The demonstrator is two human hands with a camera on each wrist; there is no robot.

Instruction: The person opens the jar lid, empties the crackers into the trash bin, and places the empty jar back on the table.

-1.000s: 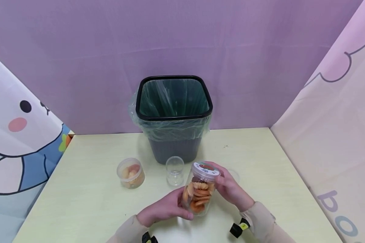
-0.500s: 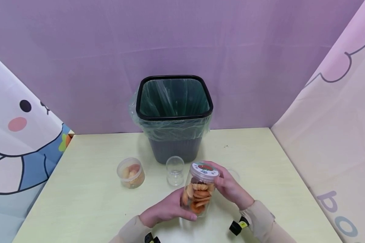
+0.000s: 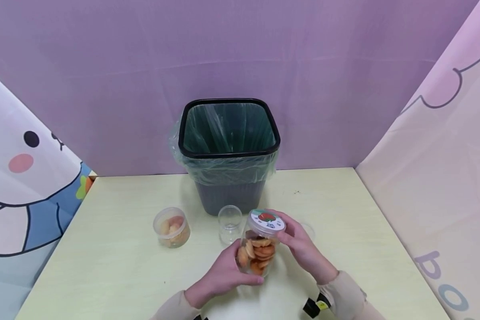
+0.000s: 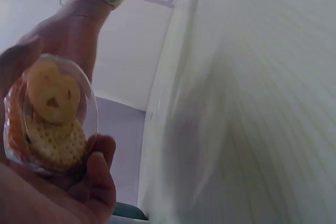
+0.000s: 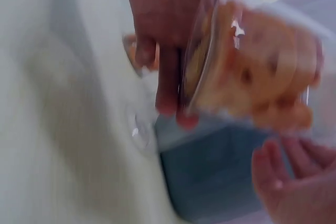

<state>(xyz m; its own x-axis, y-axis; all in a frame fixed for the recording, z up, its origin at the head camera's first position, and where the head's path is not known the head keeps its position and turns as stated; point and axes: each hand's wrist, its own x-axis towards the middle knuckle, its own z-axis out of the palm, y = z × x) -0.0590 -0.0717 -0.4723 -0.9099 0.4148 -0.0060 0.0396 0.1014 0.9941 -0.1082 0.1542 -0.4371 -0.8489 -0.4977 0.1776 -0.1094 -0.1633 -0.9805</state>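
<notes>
left hand (image 3: 224, 278) grip wrapped round cookie jar (image 3: 258, 253) body | right hand (image 3: 300, 249) grip pinching jar lid (image 3: 266, 221) | jar lifted off worktop (image 3: 116, 266)

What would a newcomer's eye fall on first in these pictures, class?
First the clear jar of biscuits at the table's near middle: the left hand grips its body, the right hand its lid. Behind it stands a black bin lined with a bag, against the purple wall.
</notes>
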